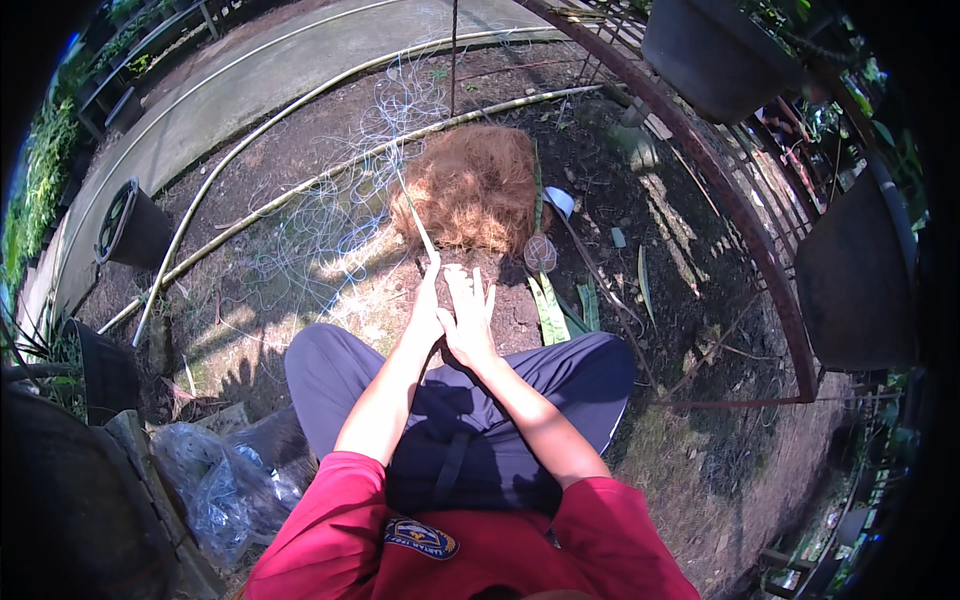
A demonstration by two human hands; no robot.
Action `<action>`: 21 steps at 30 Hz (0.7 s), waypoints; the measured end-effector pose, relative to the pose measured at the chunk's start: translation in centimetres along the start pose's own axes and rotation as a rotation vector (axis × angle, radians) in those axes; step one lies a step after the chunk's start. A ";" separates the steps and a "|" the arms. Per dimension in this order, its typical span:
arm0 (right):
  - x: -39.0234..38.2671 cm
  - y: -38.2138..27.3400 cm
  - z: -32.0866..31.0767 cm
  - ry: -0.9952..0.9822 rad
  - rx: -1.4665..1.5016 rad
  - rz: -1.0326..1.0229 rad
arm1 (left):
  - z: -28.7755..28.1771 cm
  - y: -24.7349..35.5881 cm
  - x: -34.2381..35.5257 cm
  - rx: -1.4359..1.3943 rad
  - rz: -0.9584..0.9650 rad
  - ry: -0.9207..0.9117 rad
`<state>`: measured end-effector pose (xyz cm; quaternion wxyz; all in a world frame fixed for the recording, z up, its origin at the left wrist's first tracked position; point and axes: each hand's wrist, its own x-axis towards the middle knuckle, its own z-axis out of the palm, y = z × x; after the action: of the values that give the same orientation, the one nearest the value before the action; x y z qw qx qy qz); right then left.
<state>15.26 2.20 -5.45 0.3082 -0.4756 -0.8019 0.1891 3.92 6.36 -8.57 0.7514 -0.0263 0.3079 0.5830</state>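
Observation:
My left hand [425,305] is closed round the near end of a pale bundle of string [417,220], which runs forward from my fingertips. The bundle leads to a loose tangle of thin blue and white string [345,235] spread over the soil. Against the left hand rests my right hand [470,315], its fingers stretched out and parted, with nothing seen gripped in them. Just beyond both hands lies a big heap of brown coconut fibre [480,185]. At the heap's right side sits a small ball wrapped in string [540,253].
Long green leaves [549,310] lie right of my hands, near a small white cup-like thing [559,202]. A pale pole [330,180] crosses the ground. Dark pots [140,225] stand left, and a rusty metal frame [690,140] curves along the right. Clear plastic [225,480] lies by my left knee.

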 end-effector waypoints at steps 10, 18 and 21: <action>1.6 2.0 -2.0 0.234 1.031 0.346 | 2.9 0.2 -1.9 0.141 -0.108 -0.338; 1.1 4.7 -1.3 0.115 1.512 0.565 | 1.6 -0.7 -0.7 0.070 -0.167 -0.272; 0.8 2.5 0.4 0.289 0.988 0.346 | 2.3 -1.7 -1.1 0.081 -0.046 -0.038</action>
<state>16.34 4.04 -6.95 0.5666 -0.4205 -0.4769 0.5240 6.33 5.76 -6.71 0.7707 0.0080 0.3161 0.5532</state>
